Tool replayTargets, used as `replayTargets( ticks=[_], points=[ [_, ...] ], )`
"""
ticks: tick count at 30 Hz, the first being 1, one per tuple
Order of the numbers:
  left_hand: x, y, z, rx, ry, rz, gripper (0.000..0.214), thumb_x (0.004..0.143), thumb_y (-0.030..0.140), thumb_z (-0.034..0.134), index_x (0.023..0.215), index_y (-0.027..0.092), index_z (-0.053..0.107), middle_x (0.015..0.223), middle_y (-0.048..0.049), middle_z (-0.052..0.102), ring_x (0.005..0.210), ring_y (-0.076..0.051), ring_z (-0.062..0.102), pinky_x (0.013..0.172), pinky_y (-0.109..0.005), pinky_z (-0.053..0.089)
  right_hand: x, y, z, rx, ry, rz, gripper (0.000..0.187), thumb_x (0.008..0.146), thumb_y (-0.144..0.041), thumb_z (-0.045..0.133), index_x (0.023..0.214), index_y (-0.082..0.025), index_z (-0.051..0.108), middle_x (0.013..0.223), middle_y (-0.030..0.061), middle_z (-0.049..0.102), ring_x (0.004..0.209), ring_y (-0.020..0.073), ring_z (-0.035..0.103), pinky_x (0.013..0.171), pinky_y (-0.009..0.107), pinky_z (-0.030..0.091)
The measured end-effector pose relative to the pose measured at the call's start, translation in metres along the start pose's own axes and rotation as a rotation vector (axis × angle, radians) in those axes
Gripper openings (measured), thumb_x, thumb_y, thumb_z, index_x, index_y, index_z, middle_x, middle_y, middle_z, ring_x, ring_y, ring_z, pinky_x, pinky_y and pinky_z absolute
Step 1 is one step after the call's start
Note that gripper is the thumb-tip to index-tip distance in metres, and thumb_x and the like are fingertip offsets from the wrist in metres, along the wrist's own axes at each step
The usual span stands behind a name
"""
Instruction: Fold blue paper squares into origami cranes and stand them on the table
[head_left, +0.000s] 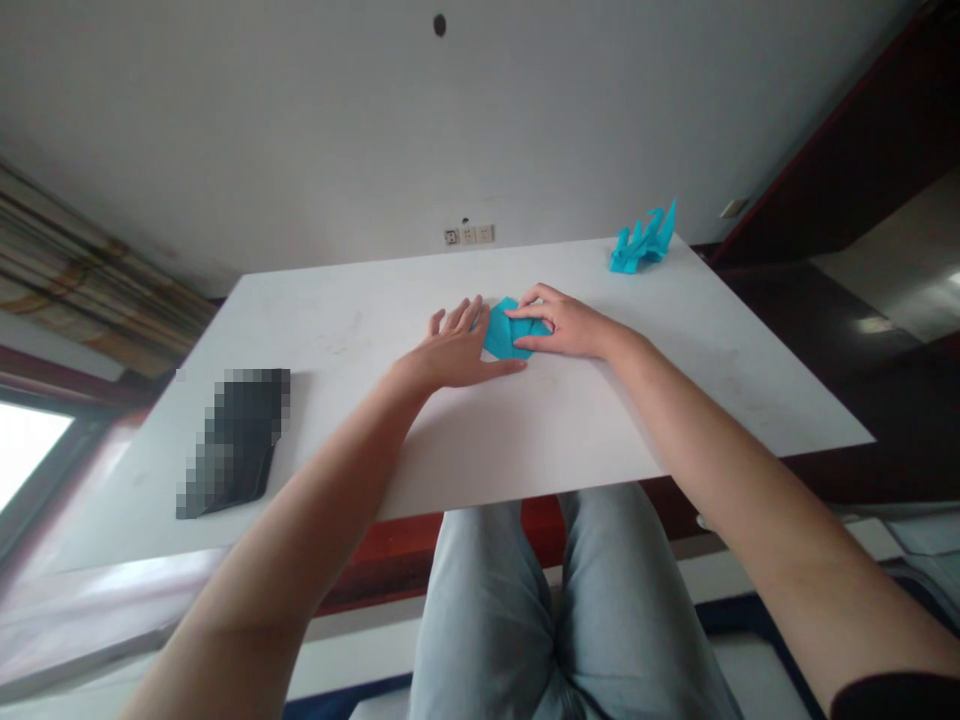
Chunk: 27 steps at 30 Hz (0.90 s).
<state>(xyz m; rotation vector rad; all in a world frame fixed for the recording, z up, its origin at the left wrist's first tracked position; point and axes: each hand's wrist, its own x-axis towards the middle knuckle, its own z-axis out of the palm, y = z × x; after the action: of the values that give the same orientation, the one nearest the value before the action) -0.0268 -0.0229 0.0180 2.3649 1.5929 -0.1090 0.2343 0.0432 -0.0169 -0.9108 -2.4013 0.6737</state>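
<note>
A folded piece of turquoise paper (507, 334) lies flat on the white table (525, 430), near its middle. My left hand (457, 352) rests flat on the table with fingers stretched out, its edge against the paper's left side. My right hand (564, 323) lies over the paper's right part, its fingers curled and pressing down on a fold. Part of the paper is hidden under my right fingers.
A finished turquoise origami figure (643, 243) stands at the table's far right corner. A dark flat object (236, 440), blurred out, lies near the left front edge. A wall with a socket strip (469, 235) is behind the table. My knees are below the near edge.
</note>
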Motion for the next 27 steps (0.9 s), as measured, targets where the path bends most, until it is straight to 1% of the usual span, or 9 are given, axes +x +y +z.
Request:
replayTargets(
  ticks=[3,6,9,12,15,17,20,24,27],
  points=[
    [0.002,0.001,0.0,-0.019,0.015,-0.011,0.121,0.106,0.091,0.045,0.192,0.012,0.015,0.201,-0.0192,0.003,0.189,-0.043,0.002,0.151,-0.063,0.004,-0.001,0.0,0.0,0.003,-0.003,-0.004,0.052,0.096,-0.053,0.09,0.141,-0.027,0.09,0.141,0.0137,0.067,0.109,0.0289,0.072,0.113,0.052,0.062],
    [0.006,-0.001,0.001,-0.044,0.132,-0.066,0.101,0.113,0.08,0.036,0.189,0.014,0.029,0.2,-0.0207,0.015,0.187,-0.043,0.016,0.15,-0.064,0.011,-0.001,-0.001,0.001,-0.008,-0.002,-0.009,0.05,0.099,-0.055,0.087,0.14,-0.026,0.09,0.144,0.0137,0.067,0.11,0.0282,0.072,0.116,0.051,0.061],
    [0.011,-0.008,0.004,-0.075,0.266,-0.079,0.094,0.107,0.079,0.055,0.178,0.017,0.05,0.193,-0.0246,0.033,0.179,-0.05,0.032,0.145,-0.068,0.021,0.0,0.0,0.002,-0.016,0.017,0.007,0.056,0.096,-0.059,0.089,0.144,-0.028,0.087,0.142,0.013,0.066,0.117,0.0307,0.071,0.118,0.051,0.06],
    [0.016,-0.015,0.008,-0.146,0.351,-0.067,0.091,0.095,0.083,0.074,0.16,0.021,0.065,0.18,-0.0261,0.049,0.169,-0.053,0.041,0.141,-0.07,0.026,0.003,0.005,0.004,-0.055,0.103,0.064,0.08,0.083,-0.065,0.101,0.15,-0.027,0.082,0.14,0.015,0.065,0.132,0.0391,0.068,0.125,0.056,0.057],
    [0.02,-0.02,0.011,-0.184,0.409,-0.087,0.087,0.085,0.088,0.083,0.141,0.023,0.072,0.167,-0.0249,0.058,0.16,-0.054,0.046,0.137,-0.074,0.029,0.004,0.01,0.005,-0.122,0.158,0.126,0.097,0.07,-0.071,0.107,0.15,-0.024,0.079,0.142,0.018,0.063,0.141,0.0467,0.063,0.13,0.064,0.052],
    [0.022,-0.021,0.012,-0.199,0.407,-0.105,0.083,0.081,0.09,0.085,0.131,0.024,0.073,0.159,-0.0235,0.063,0.155,-0.053,0.05,0.134,-0.075,0.033,0.004,0.013,0.005,-0.139,0.163,0.144,0.094,0.068,-0.073,0.108,0.144,-0.023,0.08,0.141,0.0185,0.064,0.141,0.0478,0.063,0.128,0.066,0.052],
    [0.022,-0.019,0.009,-0.227,0.385,-0.114,0.075,0.08,0.085,0.089,0.123,0.024,0.074,0.149,-0.021,0.068,0.147,-0.051,0.054,0.128,-0.071,0.04,0.004,0.014,0.005,-0.122,0.161,0.146,0.081,0.069,-0.071,0.107,0.13,-0.024,0.082,0.137,0.0172,0.065,0.135,0.0451,0.066,0.124,0.065,0.055],
    [0.02,-0.015,0.005,-0.241,0.362,-0.089,0.06,0.086,0.071,0.089,0.122,0.026,0.072,0.143,-0.0173,0.072,0.143,-0.047,0.059,0.124,-0.065,0.045,0.005,0.014,0.005,-0.07,0.179,0.169,0.063,0.074,-0.062,0.105,0.118,-0.024,0.081,0.132,0.0156,0.067,0.128,0.0412,0.068,0.118,0.062,0.059],
    [0.019,-0.012,0.003,-0.255,0.352,-0.059,0.056,0.088,0.063,0.089,0.125,0.025,0.07,0.145,-0.0179,0.073,0.141,-0.045,0.063,0.122,-0.063,0.047,0.005,0.015,0.004,-0.016,0.21,0.206,0.053,0.074,-0.054,0.102,0.111,-0.024,0.079,0.129,0.0145,0.069,0.117,0.0365,0.069,0.111,0.059,0.061]
  ],
)
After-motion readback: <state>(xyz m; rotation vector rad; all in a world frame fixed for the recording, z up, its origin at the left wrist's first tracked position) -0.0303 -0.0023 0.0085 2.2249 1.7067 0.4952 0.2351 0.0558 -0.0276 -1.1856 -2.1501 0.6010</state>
